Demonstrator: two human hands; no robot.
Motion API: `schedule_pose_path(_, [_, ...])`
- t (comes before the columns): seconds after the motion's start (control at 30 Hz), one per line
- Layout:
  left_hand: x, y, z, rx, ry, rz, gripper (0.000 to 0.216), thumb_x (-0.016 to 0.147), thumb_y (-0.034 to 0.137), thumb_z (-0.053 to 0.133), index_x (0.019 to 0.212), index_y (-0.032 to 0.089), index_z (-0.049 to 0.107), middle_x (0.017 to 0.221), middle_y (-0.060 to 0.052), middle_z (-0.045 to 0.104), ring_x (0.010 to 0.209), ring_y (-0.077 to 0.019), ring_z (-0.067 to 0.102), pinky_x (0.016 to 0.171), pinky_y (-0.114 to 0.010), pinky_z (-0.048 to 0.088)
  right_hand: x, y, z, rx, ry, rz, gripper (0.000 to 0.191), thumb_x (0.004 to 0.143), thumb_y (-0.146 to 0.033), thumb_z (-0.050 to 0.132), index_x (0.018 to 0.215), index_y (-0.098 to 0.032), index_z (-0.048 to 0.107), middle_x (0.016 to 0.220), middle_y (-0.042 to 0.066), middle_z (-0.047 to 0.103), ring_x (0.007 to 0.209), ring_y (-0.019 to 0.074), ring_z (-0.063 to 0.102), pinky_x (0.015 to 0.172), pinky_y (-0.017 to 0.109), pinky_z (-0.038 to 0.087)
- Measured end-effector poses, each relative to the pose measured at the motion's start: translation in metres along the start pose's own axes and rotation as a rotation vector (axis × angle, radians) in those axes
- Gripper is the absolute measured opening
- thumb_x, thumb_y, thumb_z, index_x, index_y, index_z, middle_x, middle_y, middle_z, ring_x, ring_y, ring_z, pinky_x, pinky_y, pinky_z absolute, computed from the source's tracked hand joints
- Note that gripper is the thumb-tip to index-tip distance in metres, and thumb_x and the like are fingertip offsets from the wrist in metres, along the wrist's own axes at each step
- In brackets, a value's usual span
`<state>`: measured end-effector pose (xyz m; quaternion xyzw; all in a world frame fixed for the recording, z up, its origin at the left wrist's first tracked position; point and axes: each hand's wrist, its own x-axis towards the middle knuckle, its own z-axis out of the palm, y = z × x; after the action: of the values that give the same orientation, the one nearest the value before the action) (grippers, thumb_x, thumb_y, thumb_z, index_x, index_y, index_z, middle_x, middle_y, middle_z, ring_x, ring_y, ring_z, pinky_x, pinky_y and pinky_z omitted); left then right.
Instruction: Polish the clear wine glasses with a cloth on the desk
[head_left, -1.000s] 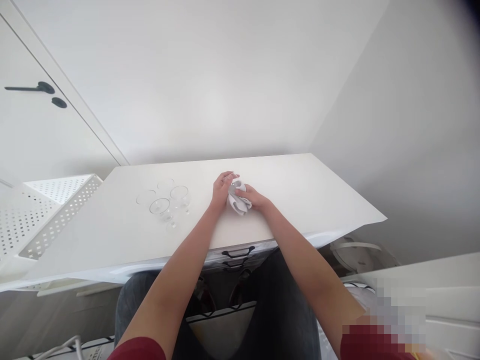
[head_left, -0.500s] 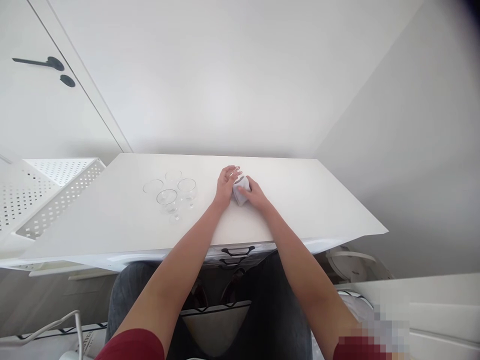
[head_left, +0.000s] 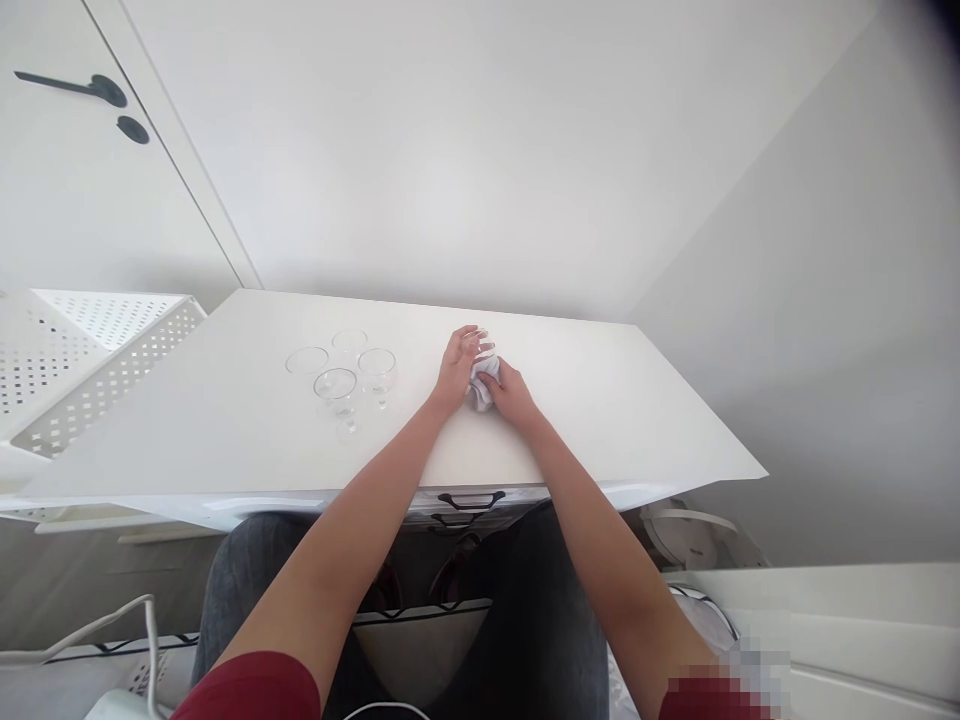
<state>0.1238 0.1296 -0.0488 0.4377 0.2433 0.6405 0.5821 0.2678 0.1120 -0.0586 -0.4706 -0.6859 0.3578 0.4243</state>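
Observation:
Over the middle of the white tabletop (head_left: pixel 592 390), my left hand (head_left: pixel 453 372) is closed around a clear glass (head_left: pixel 484 345), its fingers showing through the bowl. A pale grey-white cloth (head_left: pixel 484 388) is bunched in my right hand (head_left: pixel 514 392) and pressed against the near side of that glass. The glass's lower part is hidden behind cloth and fingers. To the left of my hands, several clear stemmed glasses stand close together; the nearest glass (head_left: pixel 336 385) has a visible rim and short stem.
White perforated panels (head_left: pixel 112 380) adjoin the left edge of the table. Dark drawer handles (head_left: pixel 471 501) sit below the front edge. A door with a black handle (head_left: pixel 105 90) is at far left, and a plain wall (head_left: pixel 450 150) rises behind the tabletop.
The cloth has become more crumpled under my right hand, and more of the glass in my left hand shows above it. The view has tilted slightly.

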Motion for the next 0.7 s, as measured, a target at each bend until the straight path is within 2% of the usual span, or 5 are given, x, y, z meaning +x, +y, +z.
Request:
schedule_pose_path(0.13, [0.002,-0.003,-0.004,0.010,0.013,0.015,0.050,0.090,0.056,0.072,0.130,0.029,0.061,0.142,-0.011,0.062,0.123,-0.0284,0.066,0.107,-0.046,0.050,0.003,0.006,0.007,-0.207,0.124,0.000,0.029,0.094,-0.054,0.058,0.095,-0.024,0.059,0.075,0.002,0.062,0.065,0.0207,0.050,0.071,0.034,0.039])
schedule_pose_path(0.33, [0.002,0.000,-0.003,-0.125,0.040,-0.122,0.051,0.091,0.062,0.068,0.123,0.022,0.065,0.145,-0.014,0.061,0.123,-0.0327,0.067,0.102,-0.051,0.055,0.005,0.001,0.004,0.463,-0.036,0.284,0.048,0.079,-0.068,0.072,0.083,-0.021,0.062,0.077,0.004,0.065,0.074,0.0209,0.059,0.071,0.035,0.047])
schedule_pose_path(0.5, [-0.003,0.001,0.003,-0.092,-0.142,-0.209,0.059,0.090,0.067,0.066,0.126,0.020,0.069,0.141,-0.015,0.067,0.133,-0.0353,0.061,0.109,-0.050,0.051,-0.001,-0.012,-0.010,0.726,-0.124,0.362,0.040,0.075,-0.058,0.078,0.080,-0.023,0.059,0.068,0.001,0.059,0.067,0.0189,0.056,0.060,0.031,0.046])
schedule_pose_path(0.6, [-0.004,-0.001,0.003,-0.054,-0.235,-0.203,0.057,0.090,0.064,0.067,0.127,0.021,0.070,0.140,-0.014,0.067,0.137,-0.0343,0.058,0.114,-0.049,0.046,-0.002,-0.018,-0.013,0.711,-0.112,0.330,0.044,0.083,-0.064,0.068,0.095,-0.022,0.063,0.078,0.004,0.065,0.078,0.0213,0.063,0.064,0.032,0.048])
schedule_pose_path(0.7, [-0.005,-0.002,0.004,-0.004,-0.252,-0.154,0.053,0.090,0.062,0.069,0.126,0.023,0.069,0.135,-0.012,0.071,0.131,-0.0323,0.062,0.112,-0.048,0.047,-0.004,-0.019,-0.008,0.563,-0.108,0.283,0.046,0.076,-0.053,0.080,0.105,-0.019,0.065,0.093,0.008,0.071,0.089,0.0246,0.066,0.073,0.034,0.051])
